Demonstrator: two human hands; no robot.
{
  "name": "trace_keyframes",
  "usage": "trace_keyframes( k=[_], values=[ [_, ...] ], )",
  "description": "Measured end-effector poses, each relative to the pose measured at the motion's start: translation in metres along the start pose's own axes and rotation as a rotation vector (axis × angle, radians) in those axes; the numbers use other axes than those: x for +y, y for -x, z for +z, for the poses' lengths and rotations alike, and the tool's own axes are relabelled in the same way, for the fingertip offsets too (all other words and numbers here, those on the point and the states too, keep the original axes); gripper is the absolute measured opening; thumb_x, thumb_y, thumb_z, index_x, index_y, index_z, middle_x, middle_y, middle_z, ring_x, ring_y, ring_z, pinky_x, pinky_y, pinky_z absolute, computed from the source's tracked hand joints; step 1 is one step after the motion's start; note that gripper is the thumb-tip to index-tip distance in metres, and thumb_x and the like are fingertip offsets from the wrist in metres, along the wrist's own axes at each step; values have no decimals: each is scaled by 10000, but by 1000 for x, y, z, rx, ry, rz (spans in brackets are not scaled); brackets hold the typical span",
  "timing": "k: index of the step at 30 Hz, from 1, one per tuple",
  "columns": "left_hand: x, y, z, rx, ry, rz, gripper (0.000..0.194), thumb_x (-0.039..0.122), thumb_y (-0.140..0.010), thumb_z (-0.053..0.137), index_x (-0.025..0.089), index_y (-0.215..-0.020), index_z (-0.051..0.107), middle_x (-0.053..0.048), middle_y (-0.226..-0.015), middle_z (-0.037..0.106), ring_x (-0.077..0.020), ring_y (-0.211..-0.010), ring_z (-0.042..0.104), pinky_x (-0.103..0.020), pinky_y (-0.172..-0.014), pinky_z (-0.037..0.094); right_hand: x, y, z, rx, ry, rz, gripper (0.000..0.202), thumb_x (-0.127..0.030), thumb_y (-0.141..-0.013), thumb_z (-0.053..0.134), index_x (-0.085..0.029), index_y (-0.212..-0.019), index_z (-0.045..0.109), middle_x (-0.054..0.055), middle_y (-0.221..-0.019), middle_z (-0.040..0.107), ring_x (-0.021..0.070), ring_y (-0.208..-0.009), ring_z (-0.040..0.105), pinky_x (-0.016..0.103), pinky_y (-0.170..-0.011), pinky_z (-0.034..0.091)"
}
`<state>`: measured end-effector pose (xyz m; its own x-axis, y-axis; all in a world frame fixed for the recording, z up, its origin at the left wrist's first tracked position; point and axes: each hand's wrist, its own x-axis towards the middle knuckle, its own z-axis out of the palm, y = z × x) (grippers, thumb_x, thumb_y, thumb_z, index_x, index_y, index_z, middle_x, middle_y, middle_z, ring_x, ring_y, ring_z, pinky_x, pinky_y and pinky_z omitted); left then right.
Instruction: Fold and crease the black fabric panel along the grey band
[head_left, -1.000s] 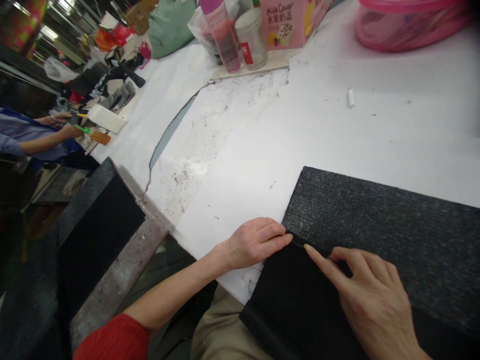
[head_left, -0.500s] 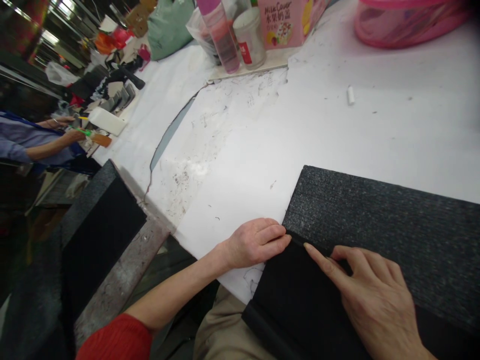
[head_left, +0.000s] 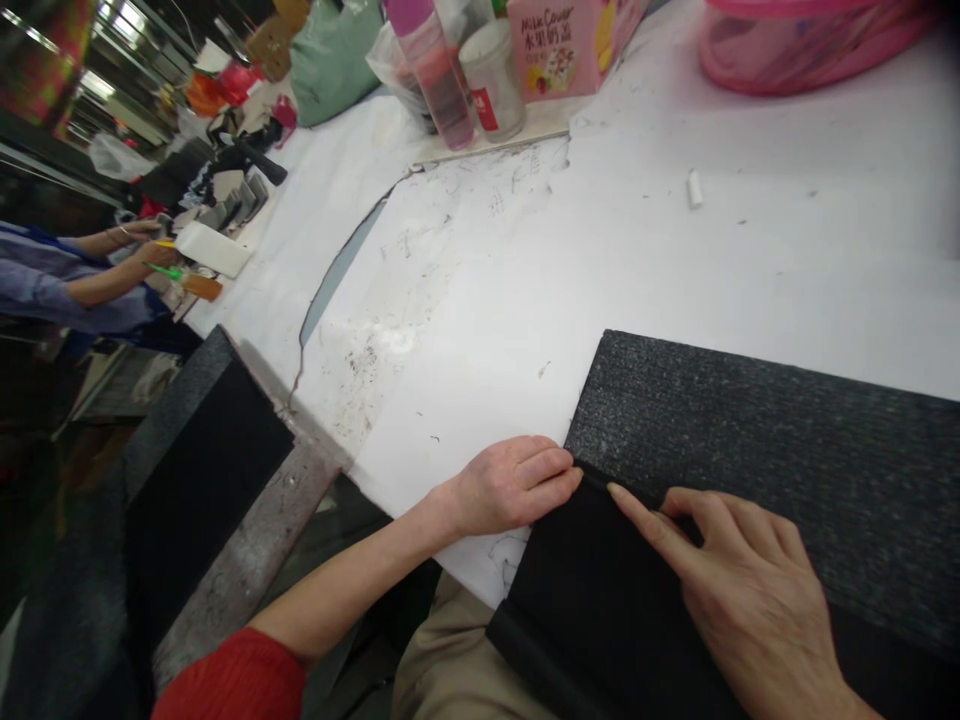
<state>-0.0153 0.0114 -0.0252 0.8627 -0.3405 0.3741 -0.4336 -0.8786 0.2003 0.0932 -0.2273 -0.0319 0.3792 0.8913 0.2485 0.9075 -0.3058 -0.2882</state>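
Left hand (head_left: 517, 487): fingertips pinch black sheet (head_left: 607, 600) at its upper edge
Right hand (head_left: 746, 575): thumb along same edge; cannot tell whether fingers grip

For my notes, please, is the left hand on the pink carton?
No, the left hand touches the black sheet, away from the carton.

The panel (head_left: 780, 420) is flecked pale over charcoal, the cloth (head_left: 600, 590) coloured plain black. The bench (head_left: 487, 310) is surfaced white, smudged dark. The sleeve (head_left: 232, 675) is coloured red, the tub (head_left: 795, 55) pink, the bag (head_left: 330, 65) green.
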Motion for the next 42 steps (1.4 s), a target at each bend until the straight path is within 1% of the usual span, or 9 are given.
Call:
trace_keyframes(
  k=[7, 17, 23, 28, 32, 35, 37, 39, 42],
  values=[
    [-1, -3, -1, -18, -14, 10, 184, 95, -871, 619, 70, -1053, 605, -93, -991, 645, -185, -929, 615, -308, -809, 578, -1, 1, 0, 0, 40, 1, 463, -113, -952, 395, -324, -1335, 547, 50, -944, 567, 230, -887, 515, 395, -783, 371],
    [-3, -6, -6, -73, -39, 53, 154, 98, -898, 576, 82, -1049, 603, -97, -998, 648, -188, -931, 617, -322, -794, 583, -3, -2, -1, 7, 49, 3, 433, -136, -958, 398, -311, -1317, 567, 58, -947, 576, 240, -885, 517, 396, -777, 363],
    [-7, -5, -5, -77, -71, 98, 230, 111, -887, 604, 89, -1116, 597, -78, -979, 657, -186, -922, 626, -311, -792, 577, -2, -1, 1, 21, 80, -10, 442, -132, -948, 463, -317, -1341, 541, 52, -946, 578, 235, -898, 517, 389, -792, 359],
    [-6, -2, -4, -82, -86, 97, 251, 126, -889, 606, 108, -1139, 592, -79, -1008, 649, -190, -986, 623, -308, -794, 572, -2, -2, 0, 10, 86, 0, 452, -128, -947, 458, -334, -1342, 537, 44, -940, 571, 223, -880, 510, 388, -799, 360],
    [-9, 2, -10, -81, -91, 94, 239, 127, -893, 602, 120, -1132, 594, -89, -1054, 646, -194, -1026, 620, -314, -809, 569, -3, -4, -4, -2, 92, -7, 464, -115, -933, 485, -331, -1340, 539, 40, -947, 571, 216, -882, 509, 385, -809, 366],
    [-12, 6, -19, -125, -109, 84, 218, 128, -906, 587, 124, -1124, 600, -98, -1079, 649, -208, -1059, 611, -330, -823, 568, -4, -5, -6, -3, 87, -7, 450, -113, -927, 499, -321, -1323, 556, 38, -939, 571, 213, -874, 504, 382, -802, 368],
    [-10, 7, -23, -121, -129, 53, 185, 119, -909, 579, 117, -1091, 609, -99, -1065, 654, -219, -1063, 607, -349, -832, 567, -5, -5, -5, 24, 71, -2, 426, -116, -935, 488, -313, -1302, 575, 37, -923, 569, 211, -866, 497, 381, -793, 364],
    [-2, 5, -25, -64, -134, -15, 178, 105, -909, 573, 102, -1082, 611, -106, -1051, 654, -228, -1063, 599, -362, -846, 564, -5, -5, -5, 39, 59, -3, 412, -117, -940, 479, -306, -1292, 583, 35, -909, 565, 208, -861, 492, 381, -791, 361],
    [16, -3, -19, -48, -90, -82, 272, 94, -915, 558, 67, -1185, 580, -119, -1086, 646, -234, -1086, 582, -368, -893, 550, -5, -5, -4, 39, 66, -4, 410, -113, -938, 490, -299, -1291, 582, 34, -912, 564, 207, -871, 490, 381, -797, 361]
  ],
)
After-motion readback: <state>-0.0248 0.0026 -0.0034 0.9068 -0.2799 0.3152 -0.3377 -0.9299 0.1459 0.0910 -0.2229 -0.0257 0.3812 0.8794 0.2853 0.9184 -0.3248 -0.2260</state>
